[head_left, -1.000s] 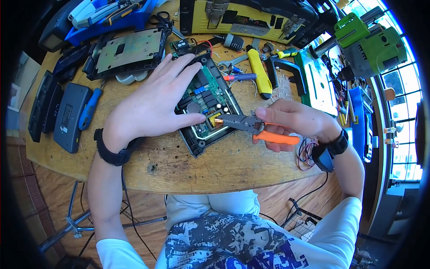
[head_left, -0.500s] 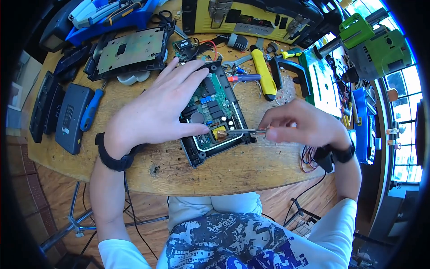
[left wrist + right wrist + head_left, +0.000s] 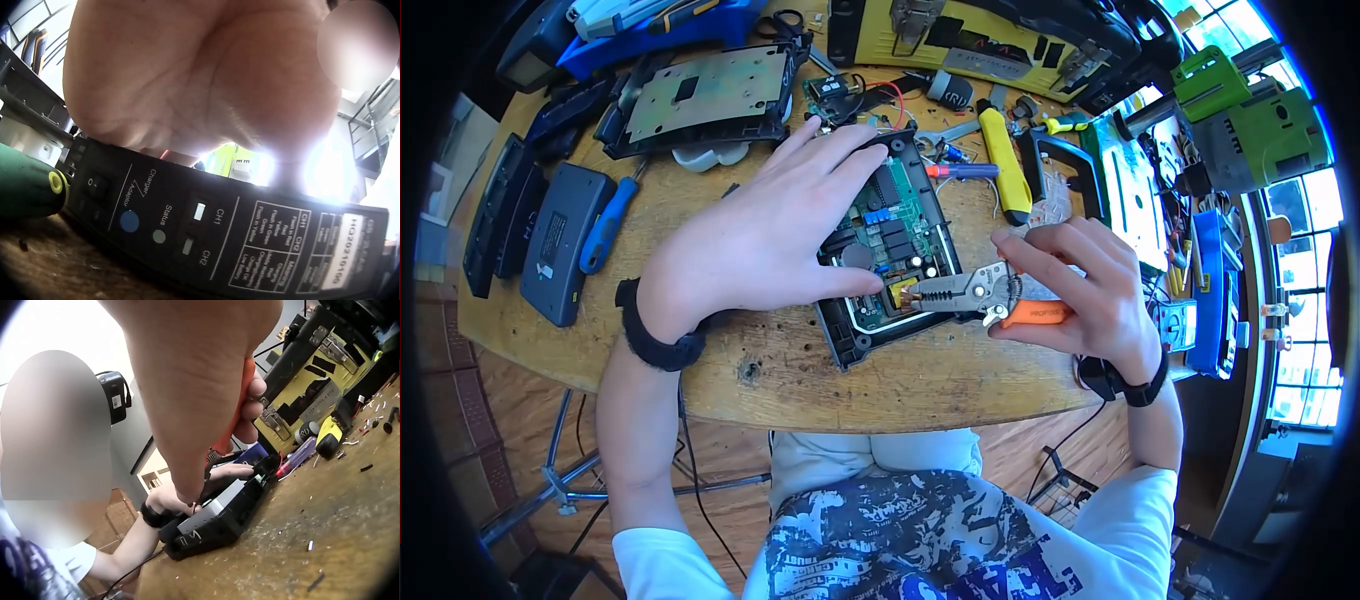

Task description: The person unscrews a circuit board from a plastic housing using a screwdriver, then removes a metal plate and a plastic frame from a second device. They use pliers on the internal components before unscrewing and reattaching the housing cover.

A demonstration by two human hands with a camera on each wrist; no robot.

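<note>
In the head view my left hand (image 3: 770, 225) lies with straight, spread fingers over the left side of a green circuit board (image 3: 920, 215) in a black charger housing (image 3: 847, 347). Its thumb reaches to a yellow-wrapped transformer (image 3: 897, 297) with copper showing. My right hand (image 3: 1095, 290) grips the orange handles of wire strippers (image 3: 970, 291), whose grey jaws point left and meet the transformer's copper part. From the left wrist, the palm (image 3: 206, 69) spans above the housing's labelled panel (image 3: 181, 225). In the right wrist view, fingers curl round an orange handle (image 3: 237, 415).
A yellow knife (image 3: 1005, 165) and a red-tipped purple tool (image 3: 965, 171) lie right of the housing. Leftward are a blue screwdriver (image 3: 610, 225), a grey device (image 3: 565, 245) and a metal plate (image 3: 700, 100). A yellow toolbox (image 3: 970, 45) stands behind; wire scraps (image 3: 310, 545) litter the table.
The wire strippers turned edge-on, then flat again, with the right hand rolling over their handles. Their tips stay at the transformer. The left hand keeps its place on the housing.
</note>
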